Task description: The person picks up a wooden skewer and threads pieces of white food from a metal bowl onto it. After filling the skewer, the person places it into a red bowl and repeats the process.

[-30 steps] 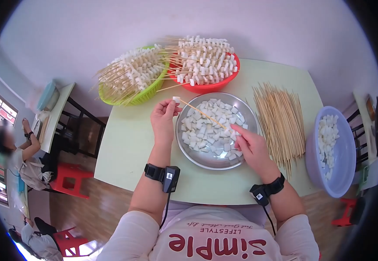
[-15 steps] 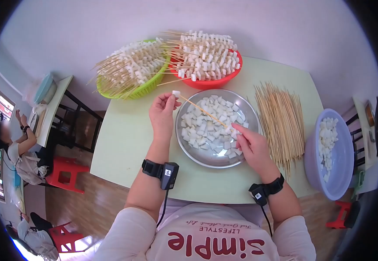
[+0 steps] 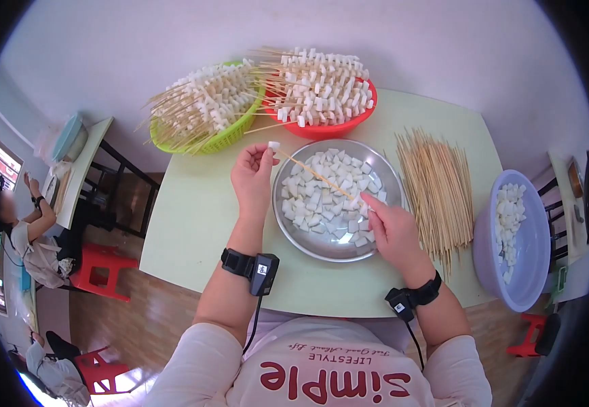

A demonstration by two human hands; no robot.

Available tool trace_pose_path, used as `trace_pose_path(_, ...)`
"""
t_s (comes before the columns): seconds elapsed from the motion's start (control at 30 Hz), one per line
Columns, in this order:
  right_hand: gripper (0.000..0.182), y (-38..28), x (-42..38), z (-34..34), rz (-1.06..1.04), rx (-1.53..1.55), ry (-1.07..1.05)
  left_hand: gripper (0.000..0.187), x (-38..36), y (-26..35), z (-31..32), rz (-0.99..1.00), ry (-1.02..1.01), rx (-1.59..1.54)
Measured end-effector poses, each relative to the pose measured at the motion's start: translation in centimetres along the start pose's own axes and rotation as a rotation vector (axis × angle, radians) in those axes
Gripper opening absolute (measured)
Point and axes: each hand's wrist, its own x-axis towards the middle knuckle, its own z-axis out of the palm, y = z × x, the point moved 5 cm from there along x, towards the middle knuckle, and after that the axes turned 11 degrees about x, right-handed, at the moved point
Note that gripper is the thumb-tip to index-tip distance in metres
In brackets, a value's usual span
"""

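A thin bamboo skewer (image 3: 318,176) slants between my two hands over the steel bowl (image 3: 338,258). My left hand (image 3: 252,173), left of the bowl's rim, pinches a white cube (image 3: 274,146) at the skewer's upper left end. My right hand (image 3: 395,227) is above the bowl's right side, thumb and forefinger closed around the skewer's lower right end. White pieces show right at those fingertips, partly hidden by the fingers. Many loose white cubes (image 3: 315,197) lie in the bowl below.
Loaded skewers fill a green basket (image 3: 230,139) and a red basin (image 3: 335,131) at the back. Bare skewers (image 3: 437,197) are piled at the right, beside a purple tub (image 3: 535,251) with white pieces. Another person (image 3: 33,230) sits at the far left near a red stool (image 3: 104,271).
Both hands hold almost the same pose, with the skewer still stretched between them. The seated person's hands at the left have shifted slightly.
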Motion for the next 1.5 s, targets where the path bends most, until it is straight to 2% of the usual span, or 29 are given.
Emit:
trace_pose_path(0.07,0.032,-1.9,0.0,-0.3,-0.243,-0.133,0.099,0.012,-0.2,0.3,0.0,0.066,0.009,0.087)
trace_pose_path(0.2,0.032,-3.4,-0.3,-0.7,-0.280,-0.206,0.097,0.010,-0.4,0.8,0.1,0.211,0.033,0.222)
trace_pose_path(0.27,0.033,-2.1,-0.3,-0.2,0.006,0.034,0.021,0.009,-0.3,0.7,0.0,0.228,0.029,0.243)
trace_pose_path(0.3,0.033,-2.1,-0.3,-0.3,0.005,0.034,0.025,0.009,-0.2,0.8,0.1,0.245,0.024,0.263)
trace_pose_path(0.37,0.032,-1.3,-0.3,0.3,0.197,0.249,-0.070,0.009,-0.5,1.5,0.2,0.258,0.026,0.288)
trace_pose_path(0.4,0.032,-1.4,-0.3,0.3,0.197,0.247,-0.066,0.009,-0.6,1.7,0.3,0.268,0.032,0.312)
trace_pose_path(0.5,0.030,-1.5,-0.4,0.4,0.147,0.136,-0.035,0.010,-0.8,2.1,0.5,0.314,0.022,0.331)
trace_pose_path(0.57,0.030,-2.7,-0.2,0.1,-0.102,-0.121,0.048,0.011,-1.3,2.4,1.1,0.344,-0.013,0.344)
trace_pose_path(0.7,0.028,-3.3,0.0,0.3,-0.105,-0.198,0.090,0.013,-3.9,4.5,3.5,0.450,-0.132,0.450)
trace_pose_path(0.8,0.024,-2.3,0.2,0.3,-0.005,-0.153,0.092,0.011,-4.5,5.0,4.0,0.408,-0.150,0.418)
trace_pose_path(0.87,0.019,-1.5,0.5,0.3,0.117,0.133,0.054,0.011,-4.8,5.5,4.3,0.436,-0.187,0.437)
trace_pose_path(0.9,0.019,-1.5,0.8,0.1,0.122,0.129,0.065,0.012,-4.9,5.7,4.4,0.464,-0.210,0.462)
trace_pose_path(0.97,0.020,-0.5,0.9,1.3,0.503,0.562,-0.138,0.012,-5.4,5.8,4.7,0.476,-0.214,0.452)
trace_pose_path(1.0,0.020,-0.8,1.2,1.0,0.504,0.561,-0.128,0.012,-5.5,5.9,4.8,0.484,-0.208,0.446)
trace_pose_path(1.1,0.021,-1.6,1.6,0.7,0.444,0.455,-0.128,0.012,-5.3,5.5,4.6,0.448,-0.195,0.392)
trace_pose_path(1.17,0.019,-3.6,2.1,0.0,-0.022,-0.239,0.038,0.012,-5.4,5.3,4.6,0.440,-0.178,0.381)
trace_pose_path(1.2,0.019,-3.3,2.2,0.2,-0.023,-0.240,0.038,0.012,-5.3,5.3,4.5,0.432,-0.156,0.374)
trace_pose_path(1.27,0.022,-4.1,2.2,0.4,-0.276,-0.331,0.090,0.012,-5.5,5.5,4.4,0.450,-0.118,0.382)
trace_pose_path(1.3,0.022,-4.3,2.2,0.6,-0.279,-0.326,0.087,0.013,-5.6,5.7,4.2,0.466,-0.088,0.390)
trace_pose_path(1.37,0.020,-3.5,2.3,0.6,-0.015,-0.056,0.098,0.013,-5.7,6.0,4.2,0.499,-0.075,0.410)
trace_pose_path(1.4,0.020,-3.2,2.5,0.5,-0.013,-0.051,0.095,0.013,-5.9,6.2,4.3,0.535,-0.066,0.423)
trace_pose_path(1.47,0.019,0.0,2.0,2.2,0.622,0.859,-0.164,0.013,-6.1,6.0,4.5,0.517,-0.072,0.387)
trace_pose_path(1.5,0.019,0.6,1.9,2.3,0.623,0.861,-0.164,0.013,-6.1,5.9,4.6,0.502,-0.076,0.345)
